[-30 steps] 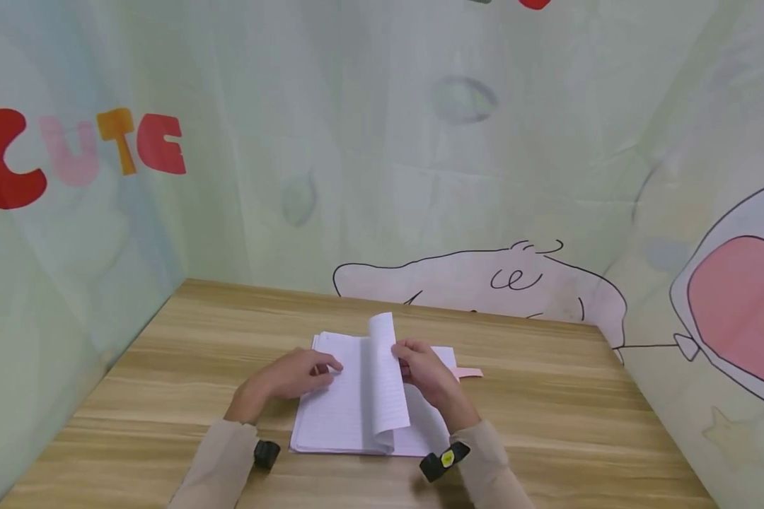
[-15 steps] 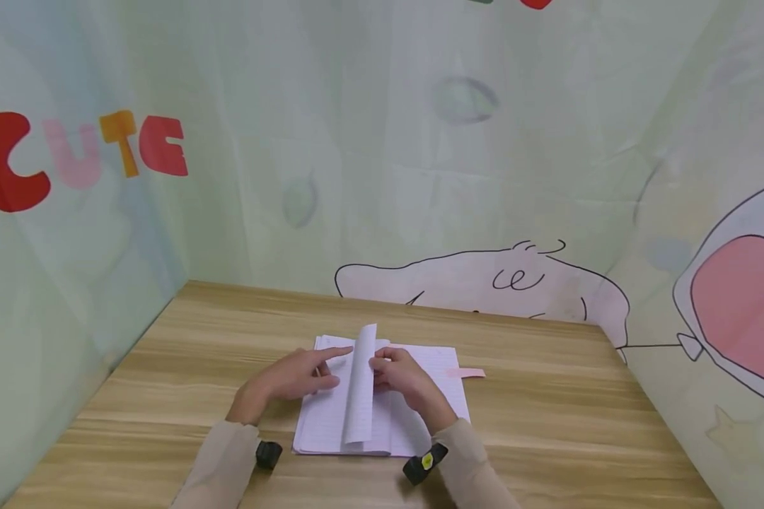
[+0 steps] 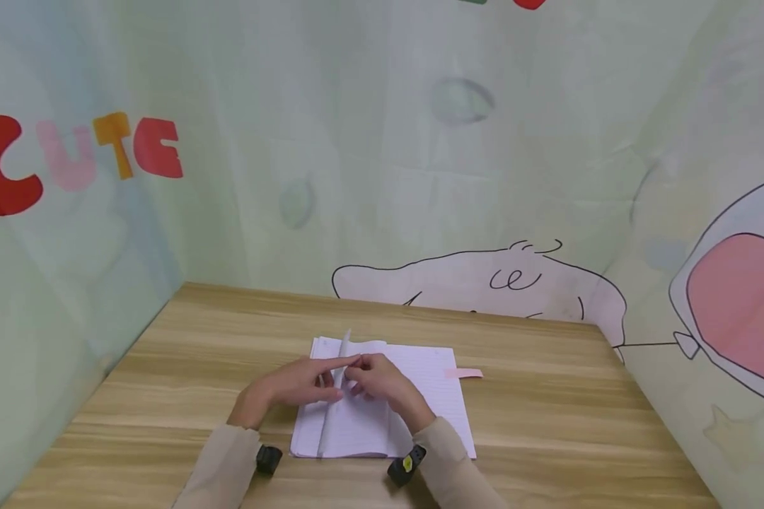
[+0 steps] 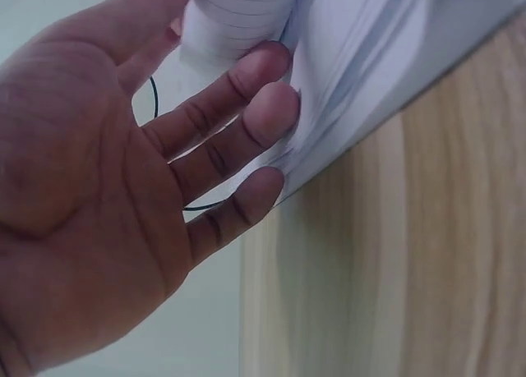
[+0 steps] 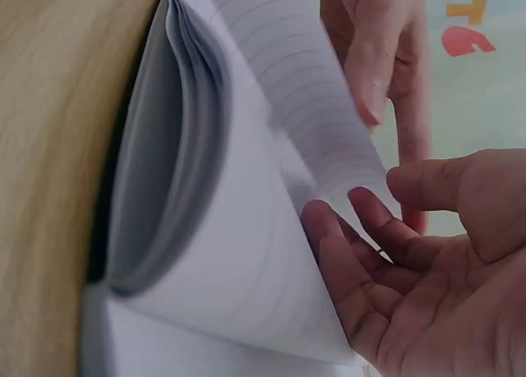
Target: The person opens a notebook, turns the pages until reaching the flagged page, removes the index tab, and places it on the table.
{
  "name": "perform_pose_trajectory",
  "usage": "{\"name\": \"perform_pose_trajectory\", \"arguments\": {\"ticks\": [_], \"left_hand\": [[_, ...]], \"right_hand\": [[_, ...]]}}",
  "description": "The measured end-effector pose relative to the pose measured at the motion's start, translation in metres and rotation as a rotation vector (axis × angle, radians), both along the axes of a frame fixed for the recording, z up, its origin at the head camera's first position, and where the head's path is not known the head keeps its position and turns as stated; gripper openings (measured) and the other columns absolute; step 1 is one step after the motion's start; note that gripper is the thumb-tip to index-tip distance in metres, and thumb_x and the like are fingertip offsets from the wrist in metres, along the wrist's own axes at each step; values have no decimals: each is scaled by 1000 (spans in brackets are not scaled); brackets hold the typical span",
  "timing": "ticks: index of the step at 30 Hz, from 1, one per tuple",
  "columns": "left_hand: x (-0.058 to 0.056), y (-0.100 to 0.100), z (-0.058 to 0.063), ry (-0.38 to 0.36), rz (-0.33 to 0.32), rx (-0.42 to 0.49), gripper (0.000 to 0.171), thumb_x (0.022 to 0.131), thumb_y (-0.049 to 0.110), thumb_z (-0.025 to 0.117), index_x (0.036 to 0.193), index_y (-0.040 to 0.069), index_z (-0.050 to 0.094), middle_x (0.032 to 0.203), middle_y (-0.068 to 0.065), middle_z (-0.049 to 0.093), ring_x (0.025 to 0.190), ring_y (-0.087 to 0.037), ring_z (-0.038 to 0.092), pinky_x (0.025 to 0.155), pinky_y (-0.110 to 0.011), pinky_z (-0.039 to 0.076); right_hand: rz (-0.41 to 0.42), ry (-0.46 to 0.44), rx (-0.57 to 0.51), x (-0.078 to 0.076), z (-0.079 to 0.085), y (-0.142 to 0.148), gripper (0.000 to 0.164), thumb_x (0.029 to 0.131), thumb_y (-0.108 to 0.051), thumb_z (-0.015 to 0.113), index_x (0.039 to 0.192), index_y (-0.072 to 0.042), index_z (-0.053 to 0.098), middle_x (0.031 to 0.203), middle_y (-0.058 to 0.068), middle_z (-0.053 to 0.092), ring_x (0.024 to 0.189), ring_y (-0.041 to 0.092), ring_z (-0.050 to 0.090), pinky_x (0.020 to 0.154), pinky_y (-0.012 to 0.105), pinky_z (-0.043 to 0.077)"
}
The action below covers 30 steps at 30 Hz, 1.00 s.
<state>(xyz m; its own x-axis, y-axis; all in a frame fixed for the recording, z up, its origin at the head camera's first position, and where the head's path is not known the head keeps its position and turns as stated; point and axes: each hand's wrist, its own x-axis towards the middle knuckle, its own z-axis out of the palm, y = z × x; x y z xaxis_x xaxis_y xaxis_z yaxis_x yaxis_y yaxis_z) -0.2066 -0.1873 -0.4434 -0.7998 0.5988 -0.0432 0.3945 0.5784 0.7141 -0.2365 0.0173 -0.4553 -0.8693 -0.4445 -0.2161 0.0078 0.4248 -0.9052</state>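
An open lined notebook (image 3: pixel 429 403) lies on the wooden table, a pink tab (image 3: pixel 470 372) sticking out past its right edge. One page (image 3: pixel 327 433) stands almost on edge over the left half. My right hand (image 3: pixel 385 382) pinches this page (image 5: pixel 304 98) between thumb and fingers, as the right wrist view shows. My left hand (image 3: pixel 289 382) is over the notebook's left edge, index finger stretched out toward the right fingertips. In the left wrist view its lower fingertips (image 4: pixel 271 114) are right at the notebook's pages (image 4: pixel 362 57), fingers slightly bent and holding nothing.
The wood-grain table (image 3: pixel 547 403) extends around the notebook on all sides. Behind it hangs a pale green curtain (image 3: pixel 382 177) with cartoon prints and coloured letters. Black cameras sit at both wrists, the right one (image 3: pixel 407 464) just over the notebook's front edge.
My right hand has moved left, carrying the page from the notebook's middle over to the left half, where it now stands upright. My left index finger has straightened toward the right hand.
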Motion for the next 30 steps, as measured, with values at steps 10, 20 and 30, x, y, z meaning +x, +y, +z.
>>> {"name": "perform_pose_trajectory", "arguments": {"ticks": [10,20,30], "left_hand": [[-2,-3,-3,19,7,-55,47,89,6,67,136,5,62,78,3,54,64,-7,47,59,-24,40],[0,-3,-3,-27,77,-127,46,85,-4,61,130,5,67,86,-6,53,59,-11,38,57,-25,34],[4,-5,-1,-86,124,-137,48,85,-4,63,131,9,67,99,-8,58,64,-15,41,60,-26,36]], "right_hand": [[31,80,51,8,4,10,21,97,-15,62,104,1,74,81,8,69,69,14,58,59,25,43],[48,258,100,7,8,32,21,95,-11,59,106,-1,74,92,9,71,77,12,62,68,27,46],[-2,340,163,1,9,71,20,95,-12,60,107,-4,74,91,7,71,77,10,62,66,28,48]]}}
